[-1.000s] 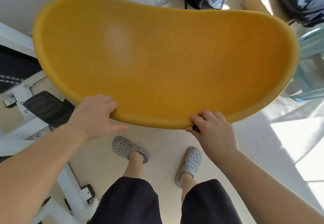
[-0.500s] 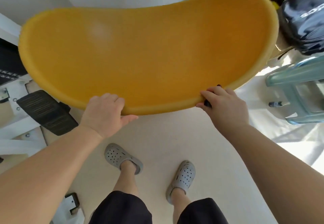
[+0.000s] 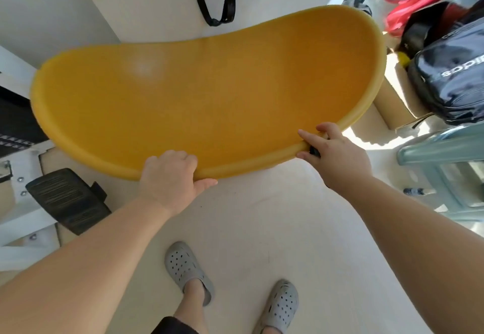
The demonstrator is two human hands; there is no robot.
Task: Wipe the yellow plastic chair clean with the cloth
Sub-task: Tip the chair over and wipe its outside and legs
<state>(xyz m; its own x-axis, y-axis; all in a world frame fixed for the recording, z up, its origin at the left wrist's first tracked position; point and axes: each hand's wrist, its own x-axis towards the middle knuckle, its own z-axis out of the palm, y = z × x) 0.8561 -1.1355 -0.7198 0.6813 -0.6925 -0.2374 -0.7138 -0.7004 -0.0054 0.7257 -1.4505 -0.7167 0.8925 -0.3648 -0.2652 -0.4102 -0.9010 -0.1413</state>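
Standing in grey clogs (image 3: 189,271) on the pale floor (image 3: 262,216), a person grips the yellow chair's (image 3: 204,103) near rim, left hand (image 3: 170,179) and right hand (image 3: 332,153) closed on it; its right end has swung higher than a second ago, possibly tilting.

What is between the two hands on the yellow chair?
Only the chair's bare rolled rim runs between the left hand and the right hand, seen in the head view. No cloth shows there.

A lived-in home room: pale floor (image 3: 262,216), black sports bag (image 3: 455,77), red bag (image 3: 424,1), plastic stool (image 3: 445,155).
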